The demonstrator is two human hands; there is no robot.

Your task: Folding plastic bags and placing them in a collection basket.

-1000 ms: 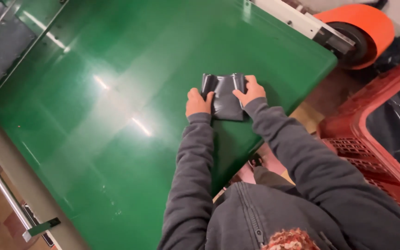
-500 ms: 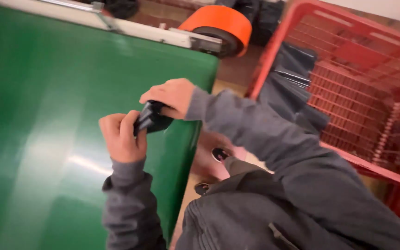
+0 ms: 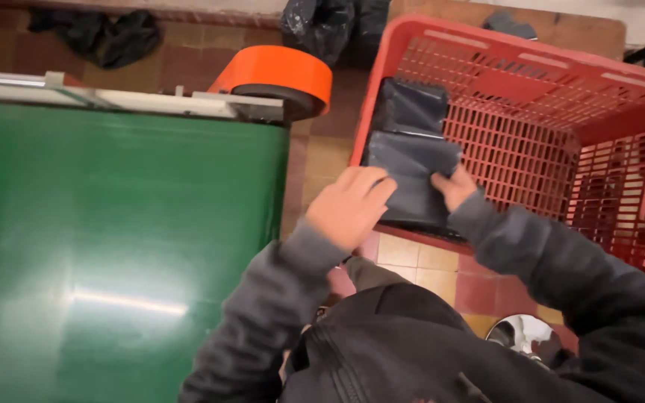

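Both my hands hold a folded dark grey cloth (image 3: 412, 175) over the near-left corner of a red plastic crate (image 3: 554, 67). My left hand (image 3: 349, 205) grips the cloth's near left edge, fingers curled over it. My right hand (image 3: 453, 186) pinches its right edge. A second folded dark grey piece (image 3: 410, 104) lies inside the crate just beyond the one I hold, against the left wall. Grey sleeves cover both my arms.
A green table (image 3: 113, 246) with a metal rim fills the left side. An orange-covered wheel (image 3: 281, 78) sits at its far right corner. Black bags (image 3: 322, 22) lie on the tiled floor (image 3: 322, 160) behind. A shiny round metal object (image 3: 524, 336) shows near my body.
The cloth was flat on the green table under both hands, then lifted and folded in the air. Now I have turned right and hold it at the red crate.
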